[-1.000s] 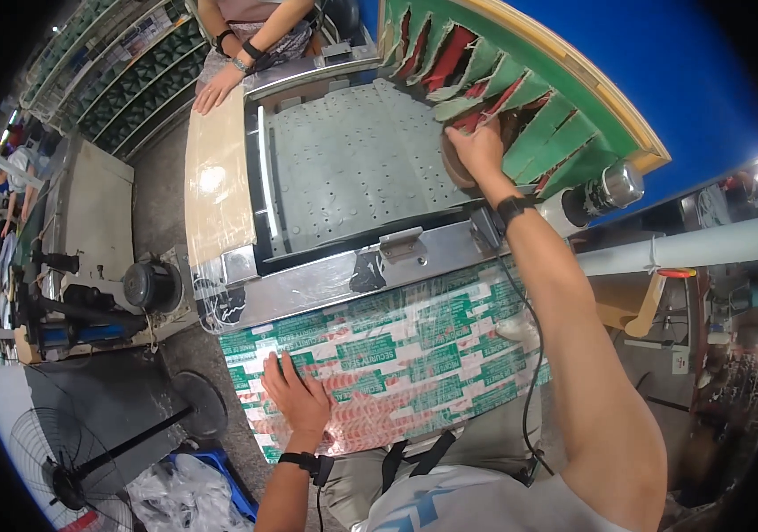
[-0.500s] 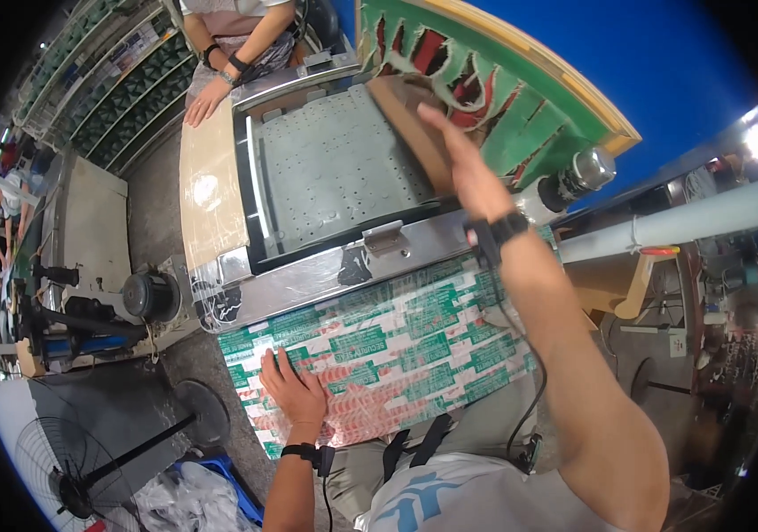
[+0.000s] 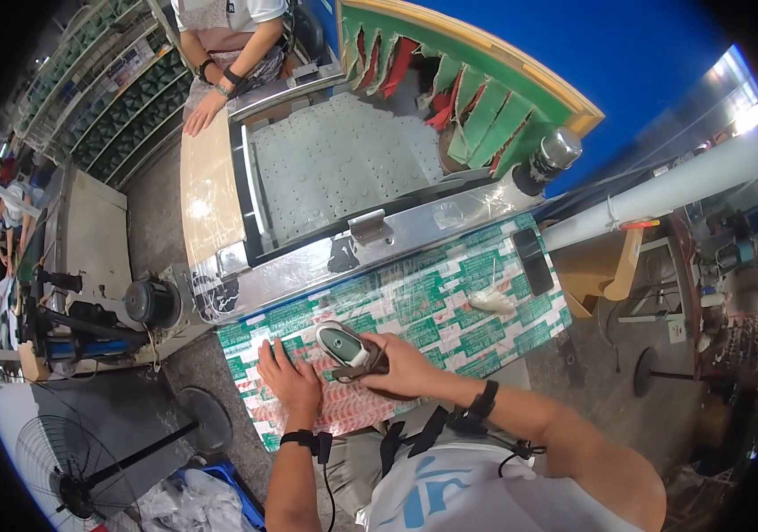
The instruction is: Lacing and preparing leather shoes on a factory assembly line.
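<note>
Factory workshop: stocked racks (image 3: 120, 99), machinery (image 3: 149, 302)

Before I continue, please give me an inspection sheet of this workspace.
Surface: glossy green, white and red printed covering
Work things: green, white and brown shoe-shaped item
Clutter: flat black rectangle and small whitish lump, on the covering's right side
Hands: right hand grips the item; left hand lies open on the covering
Cables: thin black cable hangs from black left wristband
Surroundings: grey perforated plates; slitted green curtain; co-worker's hand at a beige panel
</note>
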A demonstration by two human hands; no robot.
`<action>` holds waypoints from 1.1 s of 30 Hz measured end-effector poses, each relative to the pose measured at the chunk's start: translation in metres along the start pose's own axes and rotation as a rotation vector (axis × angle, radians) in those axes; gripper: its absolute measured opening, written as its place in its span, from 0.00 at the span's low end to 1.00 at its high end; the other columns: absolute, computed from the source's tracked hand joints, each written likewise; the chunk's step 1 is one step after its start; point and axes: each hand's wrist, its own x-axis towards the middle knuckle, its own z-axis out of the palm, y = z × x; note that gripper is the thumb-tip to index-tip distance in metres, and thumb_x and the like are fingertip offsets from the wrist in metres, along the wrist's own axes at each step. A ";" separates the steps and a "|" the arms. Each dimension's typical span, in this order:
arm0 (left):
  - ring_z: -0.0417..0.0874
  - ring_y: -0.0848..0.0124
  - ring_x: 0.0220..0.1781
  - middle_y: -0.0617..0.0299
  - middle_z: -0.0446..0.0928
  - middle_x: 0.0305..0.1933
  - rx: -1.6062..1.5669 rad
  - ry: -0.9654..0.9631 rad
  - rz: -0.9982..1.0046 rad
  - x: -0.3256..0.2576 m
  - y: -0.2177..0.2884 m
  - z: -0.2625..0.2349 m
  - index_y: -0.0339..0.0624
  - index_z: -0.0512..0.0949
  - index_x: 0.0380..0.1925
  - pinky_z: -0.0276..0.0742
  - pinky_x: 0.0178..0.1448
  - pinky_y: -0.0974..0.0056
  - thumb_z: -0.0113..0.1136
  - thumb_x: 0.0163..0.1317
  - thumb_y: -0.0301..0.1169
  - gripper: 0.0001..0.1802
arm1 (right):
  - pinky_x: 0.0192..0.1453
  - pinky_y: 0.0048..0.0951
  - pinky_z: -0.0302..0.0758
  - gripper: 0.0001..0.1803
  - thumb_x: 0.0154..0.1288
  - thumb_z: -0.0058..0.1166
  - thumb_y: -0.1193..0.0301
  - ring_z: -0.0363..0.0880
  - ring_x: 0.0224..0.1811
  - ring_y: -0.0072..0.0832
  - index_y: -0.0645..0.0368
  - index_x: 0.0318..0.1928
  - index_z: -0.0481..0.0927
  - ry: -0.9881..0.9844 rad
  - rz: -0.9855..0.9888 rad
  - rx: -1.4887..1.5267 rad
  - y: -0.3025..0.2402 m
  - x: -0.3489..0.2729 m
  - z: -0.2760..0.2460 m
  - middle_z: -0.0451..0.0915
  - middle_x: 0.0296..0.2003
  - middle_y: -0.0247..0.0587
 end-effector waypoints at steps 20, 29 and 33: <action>0.60 0.35 0.81 0.35 0.61 0.80 0.036 -0.011 -0.015 0.002 -0.004 -0.003 0.33 0.66 0.76 0.52 0.83 0.33 0.57 0.67 0.29 0.36 | 0.75 0.47 0.75 0.61 0.47 0.79 0.37 0.79 0.68 0.61 0.78 0.64 0.71 0.897 0.375 -0.437 0.105 0.313 -0.284 0.79 0.63 0.73; 0.62 0.35 0.80 0.34 0.62 0.79 -0.002 -0.010 0.072 0.005 0.009 -0.005 0.31 0.67 0.75 0.55 0.82 0.35 0.56 0.68 0.27 0.34 | 0.46 0.39 0.85 0.27 0.63 0.75 0.57 0.91 0.46 0.37 0.63 0.56 0.87 0.540 0.260 0.836 0.054 0.242 -0.313 0.91 0.45 0.44; 0.61 0.38 0.82 0.34 0.61 0.81 0.010 -0.029 -0.008 -0.007 0.003 -0.005 0.31 0.67 0.75 0.55 0.84 0.40 0.56 0.70 0.25 0.33 | 0.50 0.34 0.83 0.31 0.56 0.78 0.57 0.85 0.42 0.27 0.61 0.56 0.86 0.438 0.092 0.464 -0.017 0.124 -0.243 0.88 0.41 0.37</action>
